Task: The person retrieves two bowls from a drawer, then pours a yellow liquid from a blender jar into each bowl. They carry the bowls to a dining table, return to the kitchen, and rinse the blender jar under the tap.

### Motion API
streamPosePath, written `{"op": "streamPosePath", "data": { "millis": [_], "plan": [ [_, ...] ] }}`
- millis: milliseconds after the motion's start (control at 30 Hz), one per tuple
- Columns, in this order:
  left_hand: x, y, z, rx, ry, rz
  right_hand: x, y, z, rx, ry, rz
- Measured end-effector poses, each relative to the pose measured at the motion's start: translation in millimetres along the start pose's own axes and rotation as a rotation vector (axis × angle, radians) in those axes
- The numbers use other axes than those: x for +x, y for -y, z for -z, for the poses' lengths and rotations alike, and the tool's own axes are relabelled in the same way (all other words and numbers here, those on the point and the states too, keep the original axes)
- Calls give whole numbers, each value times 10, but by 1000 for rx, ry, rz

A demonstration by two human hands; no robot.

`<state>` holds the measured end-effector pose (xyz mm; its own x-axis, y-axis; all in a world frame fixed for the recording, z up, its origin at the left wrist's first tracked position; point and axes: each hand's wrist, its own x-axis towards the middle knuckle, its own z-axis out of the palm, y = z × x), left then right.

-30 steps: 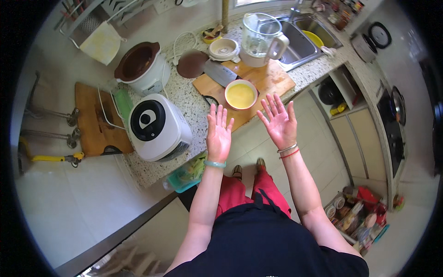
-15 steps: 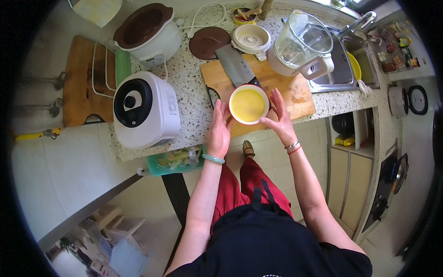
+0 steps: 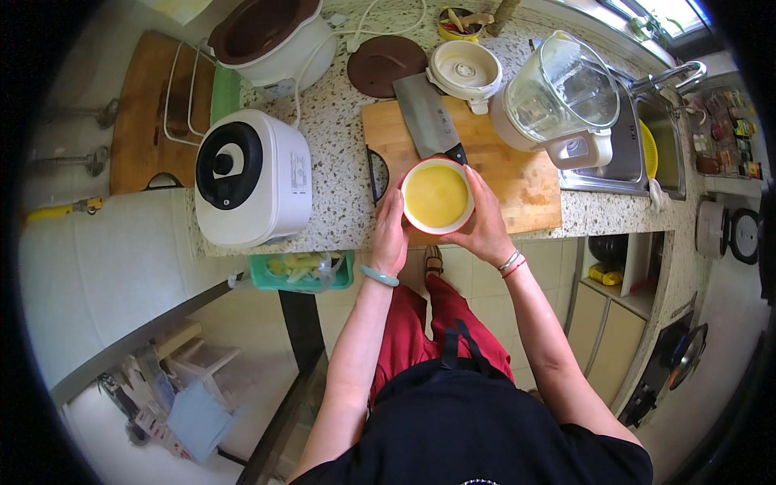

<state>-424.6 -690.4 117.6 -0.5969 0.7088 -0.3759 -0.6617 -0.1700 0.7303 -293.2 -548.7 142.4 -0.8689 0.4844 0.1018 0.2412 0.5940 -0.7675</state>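
A round bowl with a red rim [image 3: 437,232] holds a smooth yellow liquid [image 3: 436,196]. It is at the near edge of the wooden cutting board [image 3: 513,174]; whether it rests there or is lifted, I cannot tell. My left hand [image 3: 390,238] presses against its left side, thumb and fingers close together. On the other side my right hand [image 3: 487,222] curves round the wall, thumb at the near edge. The bowl hides parts of the fingers. Just beyond it lies a cleaver [image 3: 424,113], its black handle pointing toward the bowl.
A clear blender jug [image 3: 575,89] stands at the board's right, beside the sink [image 3: 618,174]. Behind are a cream lid-like part [image 3: 466,71] and a brown lid [image 3: 386,66]. A white rice cooker [image 3: 279,178] and a slow cooker [image 3: 287,56] stand left. A green bin [image 3: 343,275] hangs below the counter.
Both hands have closed in on the bowl's sides, the right fingers now wrapping its wall. The head view has shifted a little.
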Motion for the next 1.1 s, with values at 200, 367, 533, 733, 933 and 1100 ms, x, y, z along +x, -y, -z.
{"op": "streamPosePath", "data": {
  "millis": [200,367,533,733,933,1100],
  "plan": [
    [-18,-1,-9,-37,-74,33,11,-40,-31,86,-21,4],
    [-30,-4,20,-47,-100,28,75,5,18,142,12,-3],
    [-124,-216,-68,-24,-88,32,114,130,73,196,16,20],
    [-342,-401,-76,-59,-65,-40,168,460,196,153,67,95],
    [-783,-699,3,-79,-72,-87,122,870,202,233,161,162],
    [-1263,-949,127,-166,-122,-178,86,1294,39,252,236,261]
  ]
}}
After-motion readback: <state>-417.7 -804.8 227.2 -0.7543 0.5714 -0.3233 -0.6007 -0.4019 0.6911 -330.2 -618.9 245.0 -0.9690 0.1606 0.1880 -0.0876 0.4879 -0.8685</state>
